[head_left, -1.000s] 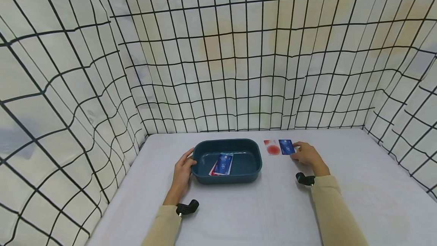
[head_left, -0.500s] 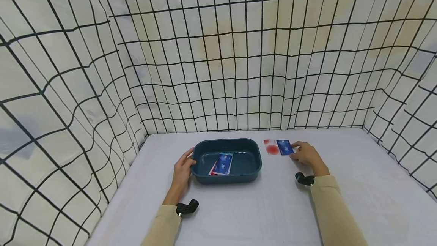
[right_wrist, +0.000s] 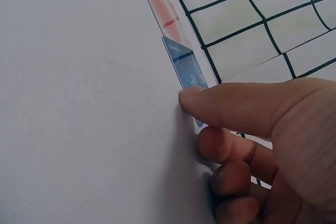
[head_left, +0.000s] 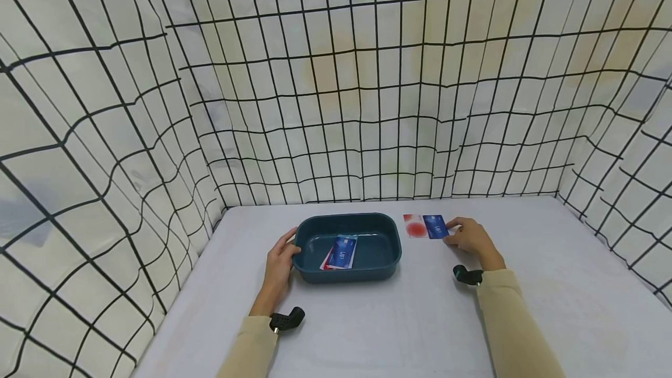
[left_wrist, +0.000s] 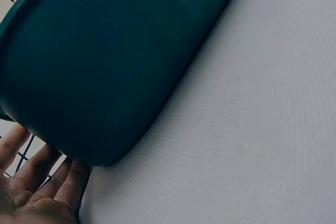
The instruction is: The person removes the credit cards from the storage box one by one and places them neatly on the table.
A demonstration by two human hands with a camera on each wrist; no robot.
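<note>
A teal plastic tray stands on the table with several cards in it, a blue card on top. My left hand holds the tray's left end, thumb at the rim and fingers along the outer wall; the left wrist view shows these fingers against the end. Right of the tray, a red-and-white card and another blue card lie side by side. My right hand holds the blue card's right edge between thumb and fingers. Up close, the thumb covers part of that card.
A white cloth covers the table. Black netting over pale sheeting rises along the back and both sides. Each wrist wears a small black camera.
The blue card by my right hand has slid slightly left, closer against the red-and-white card. My left hand and the tray stay where they were.
</note>
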